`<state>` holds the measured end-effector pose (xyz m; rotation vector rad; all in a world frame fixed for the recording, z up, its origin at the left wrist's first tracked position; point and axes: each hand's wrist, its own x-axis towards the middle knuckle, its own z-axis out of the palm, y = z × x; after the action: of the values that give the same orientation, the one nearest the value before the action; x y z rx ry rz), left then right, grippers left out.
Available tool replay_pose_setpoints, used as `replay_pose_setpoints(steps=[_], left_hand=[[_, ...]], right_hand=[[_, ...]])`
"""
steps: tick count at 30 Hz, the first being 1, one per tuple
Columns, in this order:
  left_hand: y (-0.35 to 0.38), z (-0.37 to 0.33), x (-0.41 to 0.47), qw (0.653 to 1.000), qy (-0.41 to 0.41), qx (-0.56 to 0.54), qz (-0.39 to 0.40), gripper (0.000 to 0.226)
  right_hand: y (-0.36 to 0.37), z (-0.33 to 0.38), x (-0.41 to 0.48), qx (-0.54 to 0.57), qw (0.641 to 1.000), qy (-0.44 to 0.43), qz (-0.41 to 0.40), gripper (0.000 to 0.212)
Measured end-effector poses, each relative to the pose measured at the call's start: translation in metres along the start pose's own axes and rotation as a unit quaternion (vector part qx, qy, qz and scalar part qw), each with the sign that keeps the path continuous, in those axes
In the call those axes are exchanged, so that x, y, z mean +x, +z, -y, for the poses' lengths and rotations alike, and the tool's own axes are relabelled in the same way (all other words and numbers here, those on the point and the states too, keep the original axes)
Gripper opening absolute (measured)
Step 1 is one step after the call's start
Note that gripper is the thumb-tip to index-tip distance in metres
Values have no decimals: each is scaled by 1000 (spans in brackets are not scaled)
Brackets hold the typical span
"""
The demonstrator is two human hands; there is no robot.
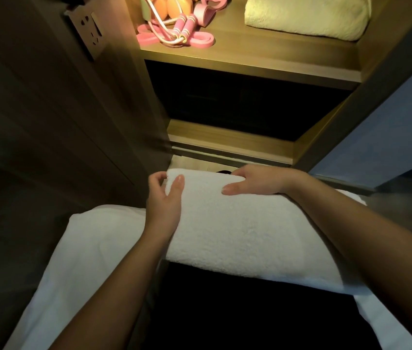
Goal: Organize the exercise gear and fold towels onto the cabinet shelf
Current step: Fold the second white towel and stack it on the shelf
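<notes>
On towel (237, 236): left hand (165, 198), right hand (258, 180) clasp edge.

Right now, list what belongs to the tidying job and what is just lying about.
Job: white towel gripped by left hand and right hand, folded towel, jump rope, pink resistance bands, cabinet shelf.
Lying about: wall socket, white bedding.

Cabinet shelf (250, 56), top of view: jump rope (187, 27) tangled over resistance band (199, 41) at left end, near front edge. Folded towel (306, 16) at right end, well apart from them. Open compartment (237, 104) directly below shelf. Wall socket (88, 34) left of cabinet. Nearer: second towel (237, 228) across bedding (93, 238), long side parallel to shelf front. Left hand (164, 195) at its far left corner; right hand (252, 180) on its far edge.
</notes>
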<state>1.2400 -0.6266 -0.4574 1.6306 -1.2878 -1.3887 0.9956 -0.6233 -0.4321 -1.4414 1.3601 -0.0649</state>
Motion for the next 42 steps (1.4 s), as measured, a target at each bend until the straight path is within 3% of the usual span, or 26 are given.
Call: replay_pose_setpoints(steps=[5, 11, 15, 22, 25, 28, 32, 35, 38, 40, 42], left_hand=[[0, 4, 5, 1000, 3, 19, 11, 23], [7, 3, 12, 996, -44, 73, 17, 30], [5, 6, 18, 991, -87, 95, 26, 37], [11, 3, 27, 980, -124, 144, 67, 49], [12, -3, 28, 971, -135, 185, 72, 50], [14, -11, 25, 957, -109, 263, 63, 50], [28, -30, 22, 889, 142, 434, 29, 47], [67, -46, 15, 838, 242, 476, 110, 39], [116, -58, 13, 775, 245, 521, 260, 36], [138, -66, 20, 732, 188, 559, 341, 40], [152, -71, 29, 722, 98, 560, 395, 52]], right_hand=[[15, -5, 0, -25, 995, -25, -91, 73], [21, -19, -5, -142, 976, 44, -160, 105], [21, -34, -9, -187, 964, 73, -173, 90], [23, -52, -28, -174, 957, 104, -209, 81], [24, -56, -33, -185, 946, 103, -246, 76], [18, -68, -42, -201, 940, 146, -233, 77], [11, -86, -53, -178, 934, 188, -248, 75], [15, -86, -54, -153, 937, 171, -263, 69], [14, -86, -60, -118, 942, 156, -272, 57], [11, -94, -70, -92, 940, 168, -281, 53], [9, -107, -86, -51, 932, 209, -292, 57]])
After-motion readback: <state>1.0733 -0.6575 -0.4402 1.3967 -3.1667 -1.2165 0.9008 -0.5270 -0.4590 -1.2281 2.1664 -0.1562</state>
